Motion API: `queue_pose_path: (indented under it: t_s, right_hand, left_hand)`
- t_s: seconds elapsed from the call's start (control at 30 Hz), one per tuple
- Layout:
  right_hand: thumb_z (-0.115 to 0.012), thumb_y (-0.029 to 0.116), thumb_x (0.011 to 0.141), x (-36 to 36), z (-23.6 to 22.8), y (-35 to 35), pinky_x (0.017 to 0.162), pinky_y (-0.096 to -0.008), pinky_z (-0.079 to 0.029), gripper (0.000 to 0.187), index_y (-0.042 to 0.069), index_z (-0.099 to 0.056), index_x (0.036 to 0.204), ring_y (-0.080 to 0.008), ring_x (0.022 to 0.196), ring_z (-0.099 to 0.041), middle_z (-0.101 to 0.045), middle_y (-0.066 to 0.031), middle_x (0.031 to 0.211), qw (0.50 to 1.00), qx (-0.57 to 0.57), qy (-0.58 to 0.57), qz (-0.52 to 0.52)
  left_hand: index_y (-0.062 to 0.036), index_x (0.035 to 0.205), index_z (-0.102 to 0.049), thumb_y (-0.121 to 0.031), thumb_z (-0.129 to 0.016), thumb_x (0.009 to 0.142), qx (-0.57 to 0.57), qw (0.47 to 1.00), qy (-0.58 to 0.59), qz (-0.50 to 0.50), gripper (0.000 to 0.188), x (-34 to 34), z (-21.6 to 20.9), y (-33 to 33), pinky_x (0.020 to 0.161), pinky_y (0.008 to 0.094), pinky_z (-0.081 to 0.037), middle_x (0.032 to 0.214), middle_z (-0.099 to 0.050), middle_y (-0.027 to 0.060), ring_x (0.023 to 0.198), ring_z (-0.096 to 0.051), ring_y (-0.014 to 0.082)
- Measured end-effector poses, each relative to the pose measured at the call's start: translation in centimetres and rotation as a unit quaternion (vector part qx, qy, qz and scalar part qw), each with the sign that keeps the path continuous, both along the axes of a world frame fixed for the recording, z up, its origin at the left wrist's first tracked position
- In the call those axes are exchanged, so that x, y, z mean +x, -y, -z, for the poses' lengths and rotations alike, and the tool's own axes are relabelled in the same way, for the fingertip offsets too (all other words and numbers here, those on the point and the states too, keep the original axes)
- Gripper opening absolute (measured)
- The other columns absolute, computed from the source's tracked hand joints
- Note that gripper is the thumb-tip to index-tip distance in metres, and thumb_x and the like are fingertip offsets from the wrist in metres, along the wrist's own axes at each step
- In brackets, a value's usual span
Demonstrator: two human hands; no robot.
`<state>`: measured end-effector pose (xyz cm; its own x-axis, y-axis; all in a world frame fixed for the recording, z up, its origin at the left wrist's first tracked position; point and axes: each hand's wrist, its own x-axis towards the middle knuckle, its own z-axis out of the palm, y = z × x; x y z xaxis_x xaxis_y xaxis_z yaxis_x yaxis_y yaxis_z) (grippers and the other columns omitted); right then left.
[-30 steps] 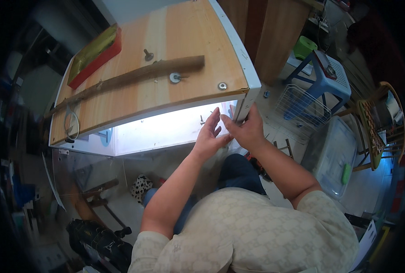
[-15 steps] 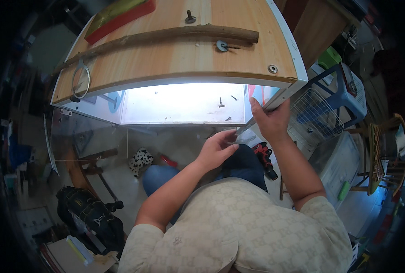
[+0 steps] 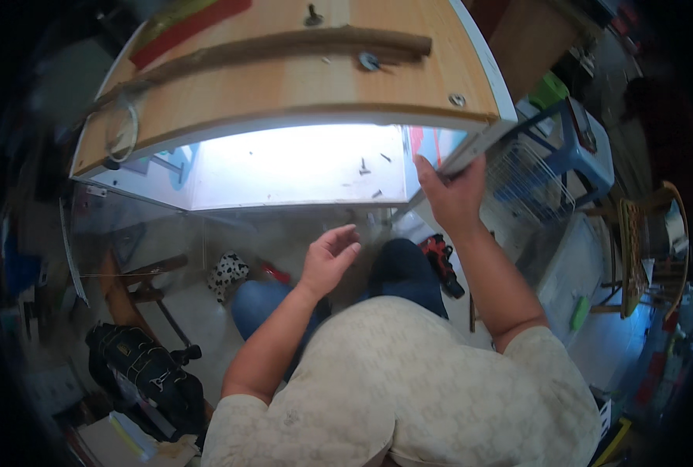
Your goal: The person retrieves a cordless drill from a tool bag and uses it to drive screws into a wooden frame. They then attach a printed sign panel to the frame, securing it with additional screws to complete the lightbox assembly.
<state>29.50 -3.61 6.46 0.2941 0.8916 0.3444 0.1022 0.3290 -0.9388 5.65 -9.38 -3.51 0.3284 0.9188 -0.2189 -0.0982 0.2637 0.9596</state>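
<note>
Gripping cabinet side edge with right hand; left hand loose

Right hand [image 3: 455, 194] grasps the white side edge [image 3: 471, 149] of the cabinet [image 3: 284, 103]: thumb on the opening side, fingers mostly hidden round the outer side. How hard I squeeze, cannot tell. Left hand [image 3: 329, 262] is released, fingers softly bent, thumb apart from them, hanging in front of the cabinet and a bit below its lower front edge, left of the right hand. Picture slightly blurred.

Cabinet sits right in front of me, upper middle of the view, opening toward me, brightly lit inside. Several small screws [image 3: 364, 166] lie loose on the white inner surface, toward its right end. Red and blue pattern on the inner right wall, near my thumb.

Wooden top carries: long stick [image 3: 393, 40] lying across it; red tray [image 3: 195, 33] at far left; bolt [image 3: 313, 15] standing head down behind the stick; screw with a washer [image 3: 369, 61] just in front of the stick; round metal piece [image 3: 457, 100] near the right front corner; metal ring [image 3: 136, 132] at the left front corner.

Below, red and black drill [image 3: 442, 265] on the floor beside my right knee. Spotted cloth [image 3: 227, 274] on the floor near my left knee. Black bag [image 3: 148, 362] lower left. Off to the right: wire rack [image 3: 535, 185], blue stool [image 3: 594, 152], wooden chair [image 3: 633, 241].
</note>
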Motion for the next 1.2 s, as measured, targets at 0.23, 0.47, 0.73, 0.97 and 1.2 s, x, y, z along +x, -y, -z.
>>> queue_pose_path:
  t_s: [0.23, 0.47, 0.73, 0.97, 1.2]
  right_hand:
    - [-0.083, 0.028, 0.079, 1.7, -0.2, 1.2, 0.100, -0.0412, -0.047, 0.080, 0.004, -0.038, 0.141, -0.0308, 0.118, -0.059, -0.056, -0.0206, 0.128, 0.991, -0.008, 0.131, -0.009]
    - [-0.080, 0.024, 0.082, 5.2, 2.6, 2.3, 0.103, -0.0402, -0.046, 0.074, 0.003, -0.041, 0.142, -0.0283, 0.122, -0.058, -0.055, -0.0155, 0.133, 0.991, 0.055, 0.118, -0.037]
    - [-0.068, 0.029, 0.091, 13.5, 17.8, 8.3, 0.094, -0.0381, -0.051, 0.054, -0.002, -0.051, 0.133, -0.0296, 0.110, -0.063, -0.054, -0.0220, 0.129, 0.951, -0.260, 0.117, 0.116]
    - [-0.065, 0.018, 0.084, 16.1, 30.3, 18.6, 0.093, -0.0446, -0.053, 0.047, -0.003, -0.057, 0.126, -0.0411, 0.106, -0.064, -0.061, -0.0308, 0.120, 0.767, -0.555, 0.315, 0.069]
    - [-0.064, 0.016, 0.082, 13.8, 33.1, 21.2, 0.100, -0.0481, -0.048, 0.055, 0.008, -0.050, 0.135, -0.0378, 0.115, -0.060, -0.062, -0.0191, 0.123, 0.687, -0.618, 0.375, -0.072]
  left_hand:
    - [0.0005, 0.130, -0.059, -0.002, -0.067, 0.093, 0.016, 1.000, -0.001, -0.018, 0.038, -1.0, -1.0, 0.1, 0.093, 0.0268, -0.050, 0.115, -0.068, 0.0077, 0.106, -0.063, 0.0121]
    - [0.0016, 0.134, -0.054, -0.003, -0.061, 0.095, 0.091, 0.996, 0.013, -0.017, 0.039, 0.4, -6.2, -2.7, 0.096, 0.0322, -0.050, 0.123, -0.065, 0.0122, 0.114, -0.062, 0.0194]
    - [0.0011, 0.142, -0.046, -0.011, -0.057, 0.099, 0.129, 0.991, 0.032, 0.012, 0.045, 2.8, -9.2, -5.5, 0.098, 0.0371, -0.050, 0.133, -0.057, 0.0163, 0.121, -0.058, 0.0265]
    - [0.0023, 0.139, -0.047, -0.012, -0.055, 0.100, 0.063, 0.997, 0.013, -0.047, 0.042, 1.3, -9.2, -5.6, 0.095, 0.0358, -0.053, 0.131, -0.058, 0.0182, 0.118, -0.061, 0.0272]
    - [0.0014, 0.137, -0.050, -0.011, -0.055, 0.099, 0.008, 0.995, -0.060, -0.075, 0.041, -1.5, -8.2, -3.0, 0.094, 0.0356, -0.052, 0.125, -0.062, 0.0140, 0.114, -0.062, 0.0237]
